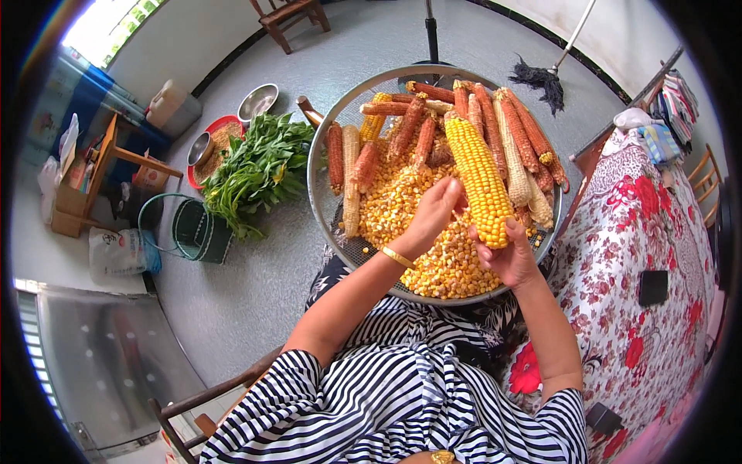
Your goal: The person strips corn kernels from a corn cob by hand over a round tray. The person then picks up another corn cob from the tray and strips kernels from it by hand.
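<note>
My right hand (pixel 511 255) grips the lower end of a yellow corn cob (pixel 478 180) covered in kernels, its narrow tip pointing up and away from me. My left hand (pixel 437 203), with a gold-coloured bangle at the wrist, is beside the cob's left side; its fingers are curled and partly hidden, so whether it holds anything cannot be told. Below both hands, a round metal mesh sieve (pixel 324 217) rests over my lap. Loose corn kernels (pixel 452 269) are heaped in it. Several stripped reddish cobs (pixel 491 130) and pale cobs (pixel 351 180) lie around its far and side edges.
Left of the sieve are leafy greens (pixel 255 168), a green basket (pixel 200 232), a red basin (pixel 194 174) of grain and a metal bowl (pixel 258 100). A floral-covered surface (pixel 614 278) borders my right side. Beyond are a stand's pole (pixel 431 35) and a mop (pixel 539 81).
</note>
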